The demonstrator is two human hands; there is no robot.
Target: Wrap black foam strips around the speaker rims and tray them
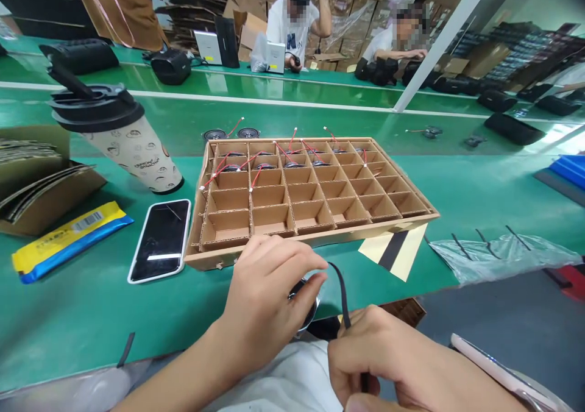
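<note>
Box of brown cardboard, packed with stacked sheets [86,183], sat far left, glossy yellow-and-blue wrapper [73,238] near it. Next, tall cream cup with a black plastic lid [141,150], flap up: a knock could have tipped it, wetting the cardboard if it held liquid. Flat white-edged black phone [161,241] lay just left of the tray. Shallow corrugated-cardboard tray [205,261] filled mid-table, thin crossed dividers, rough cut edges; round black speakers [294,164] in back cells, thin red wires [256,176] over the walls, could snag if a hand brushed past. Left hand [269,290] in front, thumb and forefinger curled almost together by one end of a narrow, bendy black strip [342,293]; couldn't tell if pinched. Round silver-rimmed speaker [313,314] sat partly hidden behind that thumb, could have dropped if unsupported. Right hand [379,357] was closed on the strip's lower part; pulling hard might stretch or kink it. Crinkly clear plastic sheet [503,256] lay right, near the table edge, could slip off if dragged.
</note>
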